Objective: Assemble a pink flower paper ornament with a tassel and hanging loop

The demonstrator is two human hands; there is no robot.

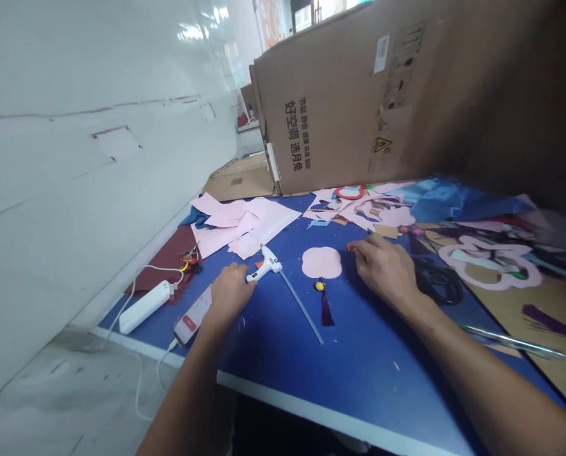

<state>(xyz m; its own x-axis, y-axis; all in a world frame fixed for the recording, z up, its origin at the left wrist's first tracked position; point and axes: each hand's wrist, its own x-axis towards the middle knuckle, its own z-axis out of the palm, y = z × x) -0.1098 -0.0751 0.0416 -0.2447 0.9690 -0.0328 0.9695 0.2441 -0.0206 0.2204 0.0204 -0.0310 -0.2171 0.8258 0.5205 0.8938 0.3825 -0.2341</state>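
Note:
My right hand (385,269) pinches a small orange piece (351,249) between thumb and fingers, just right of a pink paper shape with rounded lobes (321,262). Below that paper lies a dark purple tassel (327,307) with a yellow bead (319,286). My left hand (230,294) rests with curled fingers over the upper end of a phone (192,320); what is under the fingers is hidden. Beside its thumb lies a white hot glue gun (266,265), with a long translucent glue stick (302,307) sticking out of its back.
Pink paper sheets (244,221) and cut scraps (363,209) lie along the back. A large cardboard box (340,114) stands behind. On the left is a white power strip (144,307) with cords; on the right, a pink flower-shaped frame (492,263) and a shiny rod (513,342).

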